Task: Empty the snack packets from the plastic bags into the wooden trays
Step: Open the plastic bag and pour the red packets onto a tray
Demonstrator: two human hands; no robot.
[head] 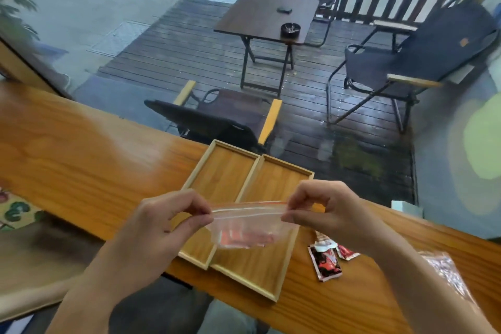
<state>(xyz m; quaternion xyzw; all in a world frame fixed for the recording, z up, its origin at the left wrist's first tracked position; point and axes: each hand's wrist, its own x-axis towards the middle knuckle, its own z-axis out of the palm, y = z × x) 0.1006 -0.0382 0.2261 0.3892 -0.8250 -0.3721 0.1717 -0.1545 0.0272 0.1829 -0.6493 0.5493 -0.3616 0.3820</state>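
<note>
Clear zip bag stretched between both hands, above two wooden trays on counter. Left hand pinches left end of zip strip; right hand pinches right end. Reddish packets inside bag. Loose snack packets lie right of trays, under right wrist.

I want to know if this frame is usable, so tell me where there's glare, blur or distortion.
Head view: bright sheen on the wooden counter at left; wide-angle bending curves its edge; green-yellow glare blobs at the right border; the far deck and fence look soft through glass. The zip bag held by the left hand and right hand is blurry, its contents indistinct; the wooden trays stay readable.
</note>
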